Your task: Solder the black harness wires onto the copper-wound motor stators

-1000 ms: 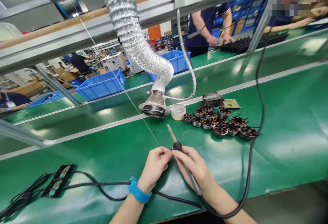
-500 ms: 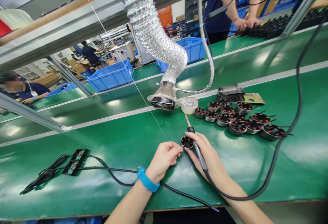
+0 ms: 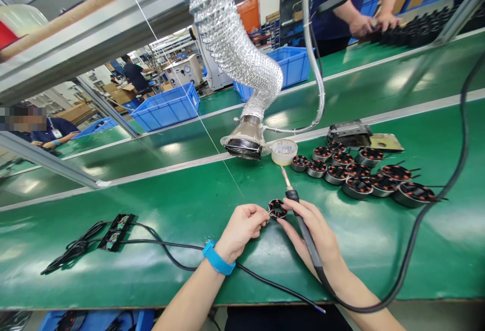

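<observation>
A small motor stator point(image 3: 278, 215), a ring with copper windings, is between my hands just above the green bench. My left hand point(image 3: 242, 227), with a blue band at the wrist, pinches the thin wires at the stator's left side. A soldering iron point(image 3: 307, 237) lies along my right hand point(image 3: 322, 242), which grips its handle; the tip points up and away, towards a round pale tub point(image 3: 284, 154). Fingertips of the same hand touch or nearly touch the stator's right edge. Several similar stators point(image 3: 358, 187) stand grouped to the right.
A fume duct point(image 3: 242, 141) hangs beyond my hands. The iron's black cord point(image 3: 420, 220) loops on the right. Black cables with a small board holder point(image 3: 116, 232) lie at left, one passing under my left wrist. A metal stand point(image 3: 348, 135) sits behind the stators. Co-workers are across the bench.
The view has shifted slightly, so the bench items sit a little farther right. The iron's tip has tilted slightly. Both hands keep their hold at the stator.
</observation>
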### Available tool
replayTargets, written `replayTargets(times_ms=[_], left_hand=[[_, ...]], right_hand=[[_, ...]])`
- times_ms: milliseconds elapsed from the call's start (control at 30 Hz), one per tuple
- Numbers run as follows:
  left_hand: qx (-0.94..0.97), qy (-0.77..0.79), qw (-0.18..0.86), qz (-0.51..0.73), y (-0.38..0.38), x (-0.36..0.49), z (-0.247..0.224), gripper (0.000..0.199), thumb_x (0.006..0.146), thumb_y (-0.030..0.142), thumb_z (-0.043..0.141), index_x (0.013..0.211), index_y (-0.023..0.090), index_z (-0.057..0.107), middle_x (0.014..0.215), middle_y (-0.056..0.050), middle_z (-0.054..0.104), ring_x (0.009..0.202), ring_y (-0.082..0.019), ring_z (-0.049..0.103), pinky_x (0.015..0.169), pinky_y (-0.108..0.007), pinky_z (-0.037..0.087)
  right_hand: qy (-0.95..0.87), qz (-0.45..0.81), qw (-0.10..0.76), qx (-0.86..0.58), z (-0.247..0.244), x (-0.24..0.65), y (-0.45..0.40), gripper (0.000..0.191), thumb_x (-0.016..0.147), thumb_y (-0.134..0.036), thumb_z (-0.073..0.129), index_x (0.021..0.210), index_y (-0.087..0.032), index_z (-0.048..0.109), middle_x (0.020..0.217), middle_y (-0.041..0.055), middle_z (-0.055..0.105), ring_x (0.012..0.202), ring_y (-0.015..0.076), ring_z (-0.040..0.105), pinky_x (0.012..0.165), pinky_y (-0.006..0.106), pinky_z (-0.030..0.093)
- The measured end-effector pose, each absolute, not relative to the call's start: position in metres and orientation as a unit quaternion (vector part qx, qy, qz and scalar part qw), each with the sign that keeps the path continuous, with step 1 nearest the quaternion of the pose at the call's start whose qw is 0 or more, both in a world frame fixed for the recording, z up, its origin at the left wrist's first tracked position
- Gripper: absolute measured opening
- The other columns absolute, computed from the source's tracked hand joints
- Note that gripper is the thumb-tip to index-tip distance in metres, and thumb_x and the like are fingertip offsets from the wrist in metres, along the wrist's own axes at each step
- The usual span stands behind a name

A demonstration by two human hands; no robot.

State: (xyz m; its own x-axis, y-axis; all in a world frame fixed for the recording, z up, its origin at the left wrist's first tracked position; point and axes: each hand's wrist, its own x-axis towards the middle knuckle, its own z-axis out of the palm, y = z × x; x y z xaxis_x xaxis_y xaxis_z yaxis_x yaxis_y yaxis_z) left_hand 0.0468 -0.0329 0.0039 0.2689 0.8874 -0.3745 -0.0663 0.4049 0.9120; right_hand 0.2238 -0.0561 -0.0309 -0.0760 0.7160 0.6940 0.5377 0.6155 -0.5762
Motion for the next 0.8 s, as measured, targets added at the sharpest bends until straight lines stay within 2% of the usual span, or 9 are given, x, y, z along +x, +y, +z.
replayTargets(times_ms=[167,333,433,567,667,800], left_hand=[[0.423,0.5,0.67,0.35,-0.033,0.047,0.006,0.019,0.073,0.03,0.066,0.074,0.012,0.06,0.061,0.004,0.045,0.047,-0.002,0.027,0.043,-0.02,0.012],[0.427,0.501,0.665,0.353,-0.033,0.046,0.006,0.018,0.072,0.029,0.066,0.074,0.012,0.06,0.061,0.005,0.045,0.046,-0.002,0.028,0.043,-0.02,0.013],[0.431,0.504,0.66,0.352,-0.032,0.046,0.006,0.019,0.072,0.03,0.067,0.073,0.012,0.059,0.062,0.004,0.046,0.046,-0.002,0.027,0.043,-0.02,0.013],[0.434,0.513,0.654,0.347,-0.032,0.046,0.006,0.02,0.072,0.031,0.067,0.072,0.012,0.06,0.062,0.004,0.047,0.046,-0.002,0.029,0.043,-0.02,0.014],[0.438,0.521,0.648,0.342,-0.031,0.046,0.007,0.02,0.071,0.031,0.067,0.072,0.012,0.06,0.062,0.004,0.047,0.046,-0.003,0.031,0.043,-0.02,0.016],[0.443,0.528,0.642,0.337,-0.031,0.047,0.008,0.021,0.07,0.032,0.066,0.072,0.013,0.06,0.06,0.004,0.047,0.045,-0.002,0.029,0.043,-0.02,0.016]], right_hand=[[-0.727,0.085,0.546,-0.407,-0.026,0.216,-0.054,0.05,0.092,-0.005,0.06,0.138,-0.021,0.05,0.117,0.0106,0.06,0.106,0.0173,0.065,0.091,0.029,0.056],[-0.72,0.067,0.567,-0.394,-0.021,0.214,-0.054,0.047,0.091,-0.004,0.062,0.134,-0.02,0.054,0.113,0.0097,0.063,0.096,0.0165,0.068,0.088,0.03,0.057],[-0.682,0.022,0.605,-0.411,-0.026,0.222,-0.062,0.035,0.089,-0.007,0.064,0.121,-0.021,0.063,0.101,0.0056,0.069,0.086,0.0173,0.069,0.081,0.03,0.058],[-0.611,0.002,0.654,-0.446,-0.039,0.232,-0.076,0.012,0.091,-0.015,0.06,0.094,-0.02,0.07,0.079,0.0026,0.07,0.069,0.0188,0.068,0.064,0.032,0.057],[-0.604,0.016,0.672,-0.429,-0.042,0.232,-0.079,0.015,0.091,-0.016,0.057,0.085,-0.019,0.07,0.072,0.0017,0.068,0.061,0.0178,0.065,0.059,0.032,0.056],[-0.627,0.007,0.668,-0.4,-0.036,0.229,-0.076,0.014,0.088,-0.014,0.058,0.084,-0.02,0.07,0.069,0.0,0.068,0.058,0.0164,0.064,0.058,0.031,0.056]])
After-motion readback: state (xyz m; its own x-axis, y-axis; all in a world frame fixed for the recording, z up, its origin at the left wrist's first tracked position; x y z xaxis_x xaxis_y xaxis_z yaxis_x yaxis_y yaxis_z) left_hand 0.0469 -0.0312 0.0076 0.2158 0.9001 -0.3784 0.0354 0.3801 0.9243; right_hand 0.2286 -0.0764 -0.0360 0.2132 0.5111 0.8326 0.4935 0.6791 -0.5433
